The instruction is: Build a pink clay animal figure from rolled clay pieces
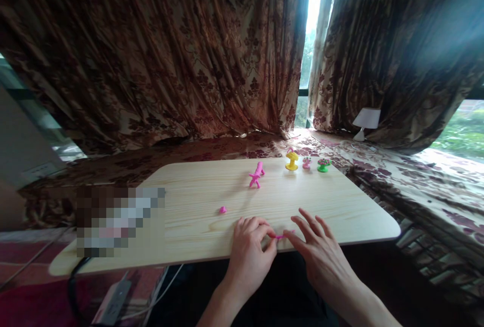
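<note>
A thin strip of pink modelling clay (pixel 280 237) lies near the front edge of the table (pixel 196 185). My left hand (pixel 252 241) pinches its left end between thumb and fingers. Fingers spread, my right hand (pixel 315 238) rests at the strip's other end, a finger touching or just over it. Beyond my hands stands a pink clay animal-like figure (pixel 257 175) on legs. A small pink clay lump (pixel 223 210) sits to the left of my left hand. Part of the strip is hidden by my fingertips.
Three small clay pieces stand at the back right: a yellow one (pixel 291 161), a pink one (pixel 306 163) and a green one (pixel 324 165). A blurred-out device covers the table's left end. A white lamp (pixel 366 119) stands on the ledge.
</note>
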The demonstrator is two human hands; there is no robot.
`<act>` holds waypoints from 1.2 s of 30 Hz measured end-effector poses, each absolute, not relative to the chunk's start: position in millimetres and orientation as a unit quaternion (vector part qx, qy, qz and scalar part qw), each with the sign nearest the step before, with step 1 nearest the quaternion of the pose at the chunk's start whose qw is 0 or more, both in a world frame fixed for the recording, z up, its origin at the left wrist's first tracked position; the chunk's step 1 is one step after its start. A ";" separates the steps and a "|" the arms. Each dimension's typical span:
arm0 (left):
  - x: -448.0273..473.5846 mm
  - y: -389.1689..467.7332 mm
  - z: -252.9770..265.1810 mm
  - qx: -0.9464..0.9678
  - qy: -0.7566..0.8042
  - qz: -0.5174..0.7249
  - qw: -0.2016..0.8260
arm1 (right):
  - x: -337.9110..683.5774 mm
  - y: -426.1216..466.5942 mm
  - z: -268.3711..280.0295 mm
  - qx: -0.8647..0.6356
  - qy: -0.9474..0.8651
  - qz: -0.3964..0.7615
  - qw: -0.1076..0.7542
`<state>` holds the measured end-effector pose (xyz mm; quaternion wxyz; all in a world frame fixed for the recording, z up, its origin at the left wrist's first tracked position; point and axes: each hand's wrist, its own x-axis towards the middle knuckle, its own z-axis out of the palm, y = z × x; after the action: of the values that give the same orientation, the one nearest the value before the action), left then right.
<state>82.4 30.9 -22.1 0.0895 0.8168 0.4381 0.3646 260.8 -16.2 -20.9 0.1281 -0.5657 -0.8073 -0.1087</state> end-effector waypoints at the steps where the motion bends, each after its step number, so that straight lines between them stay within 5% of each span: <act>1: 82.2 31.0 -22.3 0.816 0.439 0.364 0.090 | 260.7 -17.3 -22.1 -0.568 -0.807 -0.103 0.128; 36: 84.7 29.2 -22.3 0.818 0.436 0.364 0.087 | 269.1 -23.0 -28.1 -0.584 -0.793 -0.112 0.130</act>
<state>84.7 29.2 -22.3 0.0866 0.8182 0.4362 0.3645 269.1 -23.0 -28.1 0.1297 -0.5841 -0.7933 -0.1122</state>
